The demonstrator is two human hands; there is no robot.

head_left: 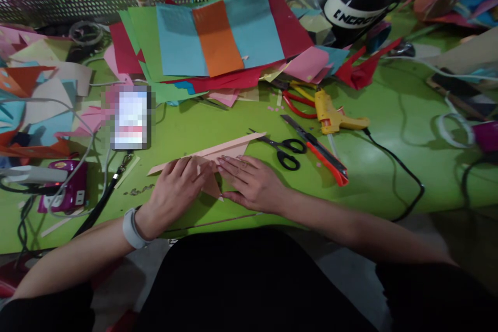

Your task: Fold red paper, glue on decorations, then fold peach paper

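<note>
A folded piece of pale pink paper [212, 153] lies on the green table, with a long narrow folded strip along its far edge and a pointed flap toward me. My left hand [177, 187] has its fingers bent over the paper's left part, gripping it against the table. On the right part, my right hand [252, 181] lies flat with its fingers stretched out, pressing the paper. The fingertips of both hands nearly meet at the middle and cover part of the folds. Black-handled scissors [286, 153] lie just beyond my right hand, their blade tips by the paper's right end.
An orange utility knife [327, 161], a yellow glue gun [330, 114] and red-handled pliers [299, 106] lie to the right. Coloured paper sheets [179, 41] are stacked at the back. Left are a lit phone [131, 119] and a purple power socket [64, 187] with cables.
</note>
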